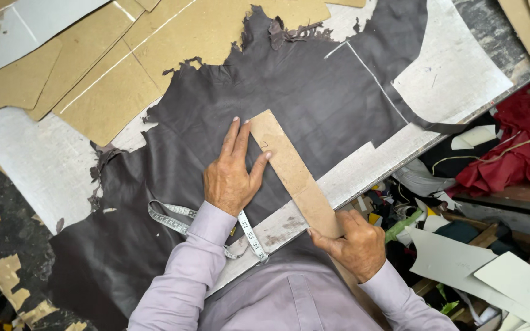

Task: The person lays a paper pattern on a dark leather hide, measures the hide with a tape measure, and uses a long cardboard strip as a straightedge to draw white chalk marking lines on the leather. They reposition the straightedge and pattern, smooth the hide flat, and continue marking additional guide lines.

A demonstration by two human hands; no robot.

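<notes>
A person in a lilac shirt lays a long, narrow cardboard pattern strip diagonally across a sheet of dark brown leather spread over a pale, scuffed desk. The left hand rests flat on the leather, its fingers stretched out and pressing beside the far end of the strip, the thumb touching the strip's edge; it grips nothing. The right hand pinches the near end of the strip where it overhangs the desk edge, fingers curled closed around the cardboard. A grey measuring tape loops on the leather just under the left wrist and trails toward the near desk edge. A chalk line marks the leather at far right. Larger tan cardboard patterns lie at far left, partly overlapping the ragged hide edge. Off the desk to the right, a red cloth sits among heaped scraps and white paper pieces
</notes>
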